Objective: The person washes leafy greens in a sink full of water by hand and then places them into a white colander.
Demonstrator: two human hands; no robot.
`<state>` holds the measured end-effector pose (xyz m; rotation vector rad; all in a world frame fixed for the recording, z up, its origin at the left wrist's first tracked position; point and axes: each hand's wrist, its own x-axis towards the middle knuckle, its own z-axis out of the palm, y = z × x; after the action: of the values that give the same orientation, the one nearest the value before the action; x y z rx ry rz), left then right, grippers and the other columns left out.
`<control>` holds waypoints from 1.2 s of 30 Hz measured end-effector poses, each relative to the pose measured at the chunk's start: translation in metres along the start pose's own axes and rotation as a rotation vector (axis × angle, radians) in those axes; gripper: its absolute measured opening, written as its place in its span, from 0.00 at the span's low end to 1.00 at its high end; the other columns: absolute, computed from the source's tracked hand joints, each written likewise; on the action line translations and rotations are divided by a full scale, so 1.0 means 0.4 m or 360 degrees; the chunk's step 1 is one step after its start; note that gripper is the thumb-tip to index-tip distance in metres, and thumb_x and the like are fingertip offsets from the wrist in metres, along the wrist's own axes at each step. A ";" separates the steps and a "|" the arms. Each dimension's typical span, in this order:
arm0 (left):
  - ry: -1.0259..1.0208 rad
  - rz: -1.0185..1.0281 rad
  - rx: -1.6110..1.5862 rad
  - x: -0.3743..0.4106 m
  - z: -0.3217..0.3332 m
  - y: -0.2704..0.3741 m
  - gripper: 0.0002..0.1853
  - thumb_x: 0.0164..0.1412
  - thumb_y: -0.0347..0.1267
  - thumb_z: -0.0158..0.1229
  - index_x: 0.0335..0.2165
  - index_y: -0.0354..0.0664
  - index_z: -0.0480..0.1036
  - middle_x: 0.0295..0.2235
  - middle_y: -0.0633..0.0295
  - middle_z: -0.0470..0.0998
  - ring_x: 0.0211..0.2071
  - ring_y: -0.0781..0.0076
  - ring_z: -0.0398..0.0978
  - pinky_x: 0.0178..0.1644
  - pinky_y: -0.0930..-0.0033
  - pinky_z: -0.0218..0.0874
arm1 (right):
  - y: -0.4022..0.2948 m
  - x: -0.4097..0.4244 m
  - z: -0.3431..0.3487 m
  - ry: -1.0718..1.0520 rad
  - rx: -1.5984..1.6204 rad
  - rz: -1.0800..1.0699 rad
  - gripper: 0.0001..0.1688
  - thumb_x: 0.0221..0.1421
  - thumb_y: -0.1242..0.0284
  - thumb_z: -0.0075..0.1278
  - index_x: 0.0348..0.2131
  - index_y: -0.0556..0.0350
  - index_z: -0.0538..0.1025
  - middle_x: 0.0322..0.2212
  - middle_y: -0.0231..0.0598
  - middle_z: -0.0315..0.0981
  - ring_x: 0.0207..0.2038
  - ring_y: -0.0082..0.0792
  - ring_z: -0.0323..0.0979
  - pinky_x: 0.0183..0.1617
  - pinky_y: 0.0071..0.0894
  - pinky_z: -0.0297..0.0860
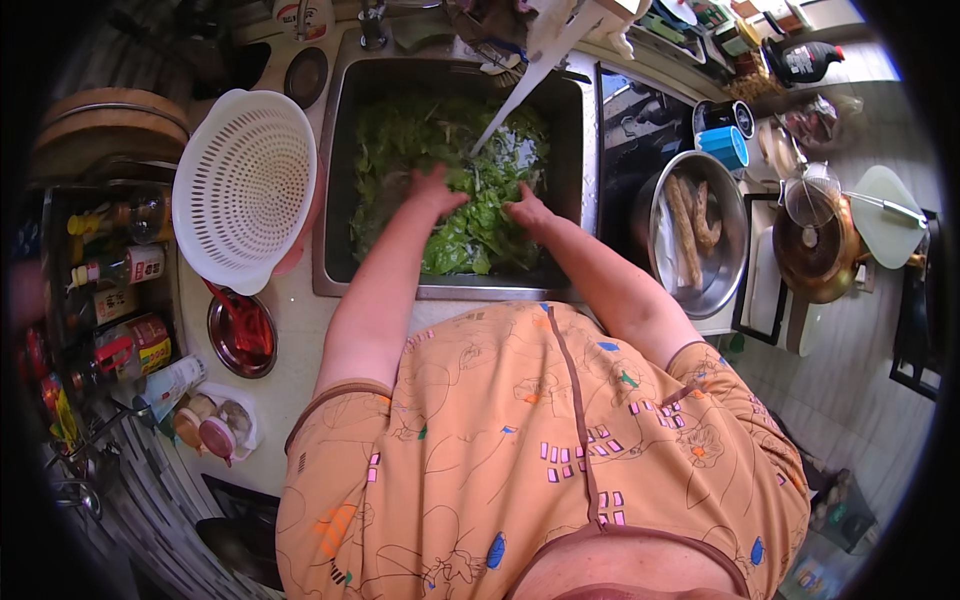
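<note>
Leafy greens (472, 232) float in water in the metal sink (457, 291), and a stream of water (517, 94) falls among them from above. My left hand (436, 193) reaches into the greens left of the stream, fingers spread and partly under water. On the right side of the sink, my right hand (529, 210) touches the leaves with its fingertips in them; whether it grips any cannot be told. A white plastic colander (251, 187) leans at the sink's left side, with something pink behind it.
A steel basin (701, 304) holding brown roots (684, 232) stands right of the sink, near a blue container (724, 147). A metal lid (244, 334) with a red item lies lower left. Bottles (120, 266) fill a rack at far left. A scrub brush (508, 73) rests at the sink's back edge.
</note>
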<state>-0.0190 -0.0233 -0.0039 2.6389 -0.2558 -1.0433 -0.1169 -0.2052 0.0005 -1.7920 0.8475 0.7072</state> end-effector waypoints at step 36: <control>-0.0699 0.0040 -0.2436 0.089 -0.071 0.129 0.23 0.41 0.31 0.60 0.40 0.41 0.67 0.36 0.54 0.70 0.31 0.61 0.72 0.28 0.57 0.67 | -0.337 -0.060 -0.082 -0.0597 0.1535 0.0008 0.41 0.51 0.44 0.28 0.55 0.52 0.49 0.56 0.41 0.36 0.56 0.45 0.41 0.50 0.66 0.49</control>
<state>0.0234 -0.0756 0.0100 1.0360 0.3265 -1.0911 -0.0195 -0.1950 0.1016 -0.7652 0.7445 0.4793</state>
